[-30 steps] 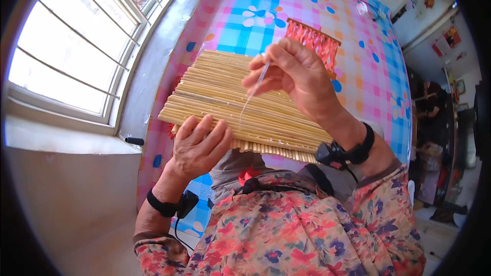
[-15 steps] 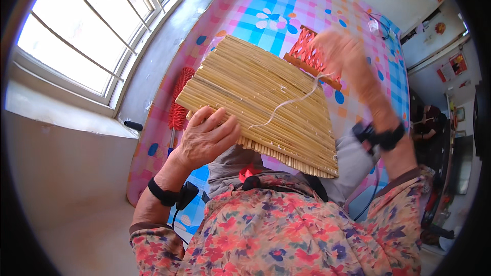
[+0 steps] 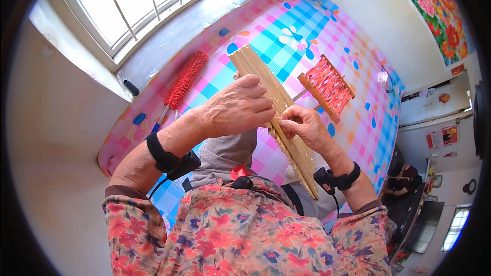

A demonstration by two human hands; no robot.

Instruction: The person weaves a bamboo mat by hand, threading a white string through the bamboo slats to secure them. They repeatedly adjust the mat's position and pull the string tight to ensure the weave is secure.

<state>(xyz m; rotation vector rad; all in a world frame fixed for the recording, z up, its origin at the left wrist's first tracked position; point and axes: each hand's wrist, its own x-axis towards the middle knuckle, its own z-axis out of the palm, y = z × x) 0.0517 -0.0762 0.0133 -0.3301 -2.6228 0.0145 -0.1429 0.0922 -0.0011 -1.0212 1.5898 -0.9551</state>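
Observation:
A bundle of pale bamboo-like slats (image 3: pixel 248 59), a mat with white cord bits along it, is turned at a steep diagonal above my lap. My left hand (image 3: pixel 238 106) has its fingers curled closed round its left edge, near the middle. Just right of that, my right hand (image 3: pixel 302 125) pinches at the slats' edge with thumb and forefinger; whether the thin cord is between those fingertips is too small to tell. Past the mat, a wooden frame with red woven strips (image 3: pixel 330 89) lies on the checked pink-and-blue covering (image 3: pixel 302 30).
A red bristled duster (image 3: pixel 186 79) with a blue handle lies at the left. A barred window (image 3: pixel 138 5) and sill with a short dark tube (image 3: pixel 130 87) run alongside. A floral picture (image 3: pixel 437 13) is on the far wall. Another person (image 3: pixel 404 179) shows at the right.
The mat has turned from broad face up to a narrow diagonal. My left hand has moved up and inward with it; my right hand has come down from above onto its edge.

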